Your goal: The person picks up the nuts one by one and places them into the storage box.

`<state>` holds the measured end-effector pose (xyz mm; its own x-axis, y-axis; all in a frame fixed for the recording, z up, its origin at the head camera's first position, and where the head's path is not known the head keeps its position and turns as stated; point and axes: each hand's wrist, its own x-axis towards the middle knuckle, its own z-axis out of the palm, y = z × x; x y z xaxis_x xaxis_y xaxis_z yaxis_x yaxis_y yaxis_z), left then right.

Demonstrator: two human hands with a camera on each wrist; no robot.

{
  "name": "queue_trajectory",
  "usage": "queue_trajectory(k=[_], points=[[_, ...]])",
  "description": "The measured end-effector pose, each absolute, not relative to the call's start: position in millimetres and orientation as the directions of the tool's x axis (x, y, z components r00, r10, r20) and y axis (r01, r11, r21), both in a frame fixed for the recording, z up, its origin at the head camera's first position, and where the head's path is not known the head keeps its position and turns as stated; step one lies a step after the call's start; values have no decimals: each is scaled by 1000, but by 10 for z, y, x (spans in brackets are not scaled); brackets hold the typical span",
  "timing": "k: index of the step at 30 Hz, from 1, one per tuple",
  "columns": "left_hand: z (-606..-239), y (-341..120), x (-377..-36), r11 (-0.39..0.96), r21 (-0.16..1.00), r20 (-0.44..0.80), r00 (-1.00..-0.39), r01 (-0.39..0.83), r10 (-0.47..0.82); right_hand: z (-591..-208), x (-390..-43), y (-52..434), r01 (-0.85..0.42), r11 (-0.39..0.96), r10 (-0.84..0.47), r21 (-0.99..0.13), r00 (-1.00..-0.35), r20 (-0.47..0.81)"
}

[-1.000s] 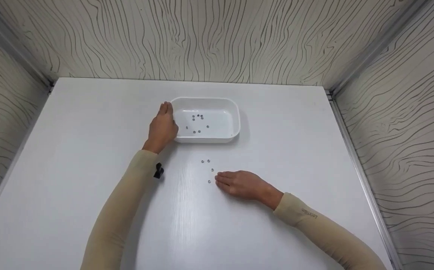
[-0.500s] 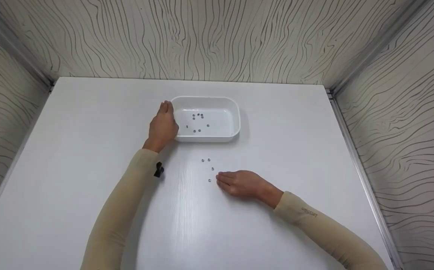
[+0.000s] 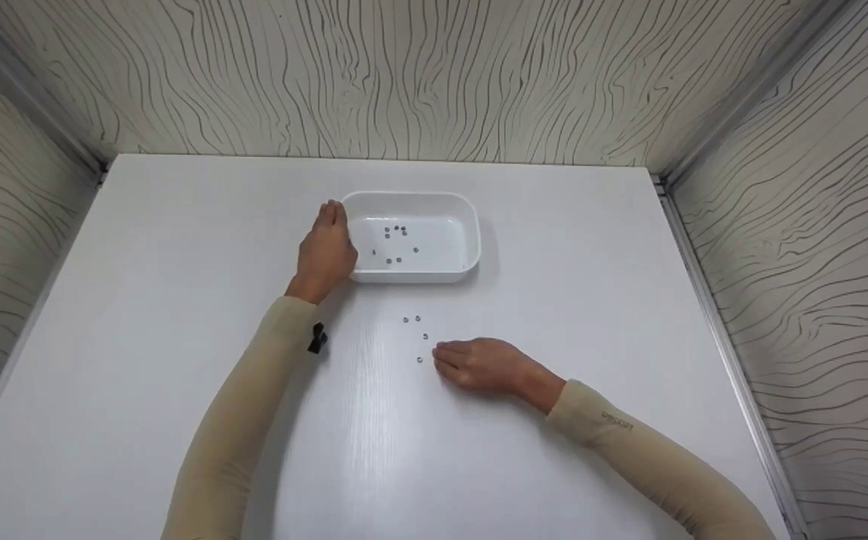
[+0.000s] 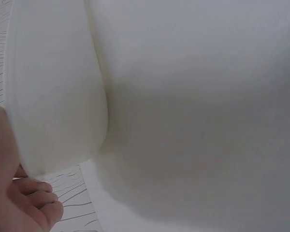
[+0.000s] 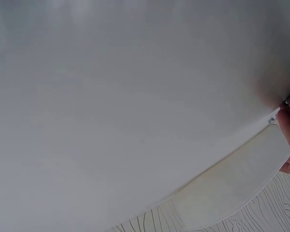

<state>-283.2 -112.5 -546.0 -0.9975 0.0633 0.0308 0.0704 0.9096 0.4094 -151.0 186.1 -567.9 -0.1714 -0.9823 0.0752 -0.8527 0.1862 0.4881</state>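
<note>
A white rectangular tub [image 3: 415, 277] stands toward the back of the table with several small metal nuts [image 3: 388, 261] on its floor. My left hand [image 3: 326, 251] holds the tub's left end, its fingers curled against the outer wall in the left wrist view. Several more nuts [image 3: 419, 360] lie on the table in front of the tub. Beside these, my right hand [image 3: 486, 366] rests low with fingers together, tips pointing left. In the right wrist view a nut [image 5: 271, 120] lies right by the thumb; I cannot tell whether anything is between the fingertips.
The white table [image 3: 591, 300] is bounded at the back and right by wood-grain patterned panels [image 3: 426, 82]. Metal rails [image 3: 734, 382] run along its sides. A small black piece [image 3: 318, 339] sits on the left sleeve.
Both hands and the tub keep their places apart from a very slight shift of the whole view. The nuts lie as before.
</note>
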Motion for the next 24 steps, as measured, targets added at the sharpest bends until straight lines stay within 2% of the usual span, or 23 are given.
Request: queue_trajectory(k=[17,24], points=[[-5445,-1121,-2836,939,332,42,-996,93,84,-5693,-1480,1832,-832,188,-982,522,-174,77],[-5459,-1126,-2843,938,335,29,-996,92,88,-5595,-1477,1795,-839,222,-975,497,-194,109]])
